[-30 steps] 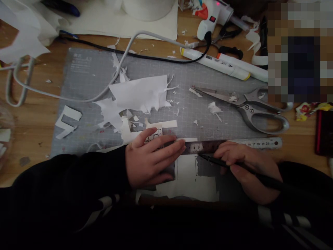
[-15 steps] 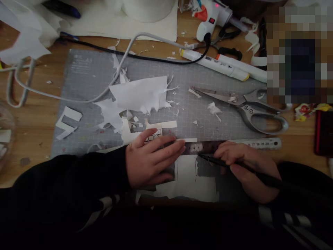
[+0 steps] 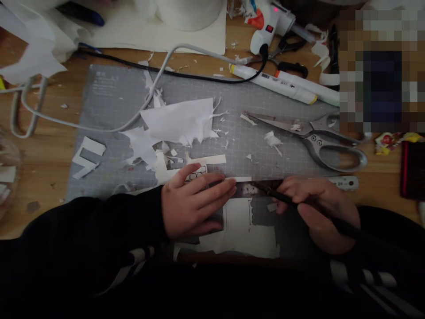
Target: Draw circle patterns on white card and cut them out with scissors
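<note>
My left hand [image 3: 195, 201] lies flat with outstretched fingers, pressing the left part of a metal ruler [image 3: 247, 189] and the white paper around it. In my right hand [image 3: 318, 210] is a slim black pen-shaped tool [image 3: 282, 197]. Its dark tip is over the ruler's upper edge, close to the end of a thin white paper strip [image 3: 244, 179]; whether it touches I cannot tell. Below the ruler shows a white paper piece [image 3: 239, 215] with drawn lines and a scalloped right edge. A paper with a drawn stone pattern [image 3: 197, 173] is partly under my left hand.
The grey cutting mat [image 3: 116, 97] carries torn paper [image 3: 181, 119], scraps and large scissors [image 3: 312, 135]. Beyond are markers [image 3: 275, 84], a glue gun [image 3: 265, 33] with its black cord [image 3: 199, 79], and a pale cable [image 3: 109, 130]. A red-edged dark object [image 3: 411, 170] lies at right.
My right hand has raised the tool's tip from the ruler's lower edge to its upper edge. The hand covers more of the ruler's scale, and a small paper scrap shows below it. My left hand stays put.
</note>
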Demonstrator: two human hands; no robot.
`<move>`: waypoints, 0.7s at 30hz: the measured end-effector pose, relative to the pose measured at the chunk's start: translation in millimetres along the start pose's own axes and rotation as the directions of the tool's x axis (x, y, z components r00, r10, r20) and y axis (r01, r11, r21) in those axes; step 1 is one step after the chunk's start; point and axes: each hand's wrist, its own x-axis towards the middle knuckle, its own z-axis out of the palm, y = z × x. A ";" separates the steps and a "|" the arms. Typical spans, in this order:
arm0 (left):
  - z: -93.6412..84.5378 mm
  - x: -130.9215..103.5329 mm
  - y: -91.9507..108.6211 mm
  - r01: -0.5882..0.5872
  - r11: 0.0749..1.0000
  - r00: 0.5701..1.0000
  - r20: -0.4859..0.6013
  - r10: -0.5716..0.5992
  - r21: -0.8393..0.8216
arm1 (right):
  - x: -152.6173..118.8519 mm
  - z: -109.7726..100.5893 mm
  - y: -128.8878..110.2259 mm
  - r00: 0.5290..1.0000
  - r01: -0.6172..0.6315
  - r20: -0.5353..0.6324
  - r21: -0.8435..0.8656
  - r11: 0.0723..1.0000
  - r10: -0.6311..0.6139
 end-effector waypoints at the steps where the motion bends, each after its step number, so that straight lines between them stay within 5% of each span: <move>1: 0.0 0.2 0.0 0.003 1.000 1.000 -0.001 -0.003 -0.005 | 2.1 0.6 1.6 0.999 0.052 0.021 -0.082 0.995 -0.050; 7: 0.2 1.2 -0.7 -0.008 1.000 1.000 -0.015 0.008 -0.012 | 13.8 0.3 16.4 0.943 0.332 0.160 -0.457 0.825 -0.291; 15: -2.1 0.8 -2.2 -0.029 1.000 0.999 0.024 0.029 -0.007 | 11.6 -5.8 18.7 0.946 0.321 0.250 -0.663 0.676 -0.205; 21: 0.9 0.7 -2.7 -0.042 0.999 0.999 -0.010 0.042 0.000 | 13.4 -2.7 16.5 0.953 0.286 0.264 -0.635 0.718 -0.146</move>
